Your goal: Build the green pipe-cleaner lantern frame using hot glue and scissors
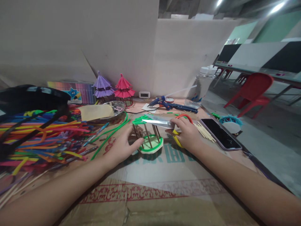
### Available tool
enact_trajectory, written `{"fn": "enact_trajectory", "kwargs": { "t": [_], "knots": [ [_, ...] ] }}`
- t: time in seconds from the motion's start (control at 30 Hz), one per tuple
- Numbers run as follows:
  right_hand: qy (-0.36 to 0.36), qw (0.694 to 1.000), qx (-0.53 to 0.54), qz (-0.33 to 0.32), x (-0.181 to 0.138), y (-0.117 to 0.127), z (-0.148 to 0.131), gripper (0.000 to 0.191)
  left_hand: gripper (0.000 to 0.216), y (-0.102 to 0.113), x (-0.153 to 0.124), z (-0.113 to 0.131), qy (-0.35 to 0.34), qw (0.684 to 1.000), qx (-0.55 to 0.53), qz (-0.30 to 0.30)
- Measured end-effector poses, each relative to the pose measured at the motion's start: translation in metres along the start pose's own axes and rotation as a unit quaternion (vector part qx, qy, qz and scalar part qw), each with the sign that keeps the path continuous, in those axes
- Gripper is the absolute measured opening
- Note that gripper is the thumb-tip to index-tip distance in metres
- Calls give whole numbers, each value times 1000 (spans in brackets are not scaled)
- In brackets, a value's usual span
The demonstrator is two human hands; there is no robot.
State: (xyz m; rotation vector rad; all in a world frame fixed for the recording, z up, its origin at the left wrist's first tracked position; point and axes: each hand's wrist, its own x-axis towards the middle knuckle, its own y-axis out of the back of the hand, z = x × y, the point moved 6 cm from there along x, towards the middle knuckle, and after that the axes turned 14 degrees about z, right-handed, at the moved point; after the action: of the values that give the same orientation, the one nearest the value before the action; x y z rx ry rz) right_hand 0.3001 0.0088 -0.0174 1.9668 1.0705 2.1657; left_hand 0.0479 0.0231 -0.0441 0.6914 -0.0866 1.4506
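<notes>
A small pavilion model (150,142) with brown stick posts, a green-edged base and green strips on top sits tilted above the cardboard in front of me. My left hand (128,141) grips it from the left side, thumb across the near posts and the other fingers partly hidden behind. In my right hand (188,133) is a pair of scissors (162,123) with orange and yellow handles. The blades point left and their tips lie at the green strips on top of the model. Whether the blades touch the strips I cannot tell.
Colourful pipe cleaners (47,135) heap at the left, with green ones (110,128) nearer. Purple (103,84) and pink (123,86) pavilion models stand behind. A glue gun (162,102), a plastic jar (202,84), wooden sticks (204,131) and a phone (221,134) are at the right.
</notes>
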Motion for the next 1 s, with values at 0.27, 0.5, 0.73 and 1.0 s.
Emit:
{"fn": "enact_trajectory", "kwargs": {
  "t": [0.27,0.5,0.73,1.0],
  "knots": [
    [12,1000,7,2,3,0,-4,21,35,-1,-1,-6,17,1000,-13,-10],
    [4,1000,18,-1,4,2,-5,21,39,1,-1,-7,12,1000,21,1],
    [-40,997,61,-7,3,0,-1,21,36,0,0,-9,13,1000,-3,5],
    [-99,992,73,3,1,-5,15,32,47,-1,0,-14,18,998,-55,8]
  ]
}}
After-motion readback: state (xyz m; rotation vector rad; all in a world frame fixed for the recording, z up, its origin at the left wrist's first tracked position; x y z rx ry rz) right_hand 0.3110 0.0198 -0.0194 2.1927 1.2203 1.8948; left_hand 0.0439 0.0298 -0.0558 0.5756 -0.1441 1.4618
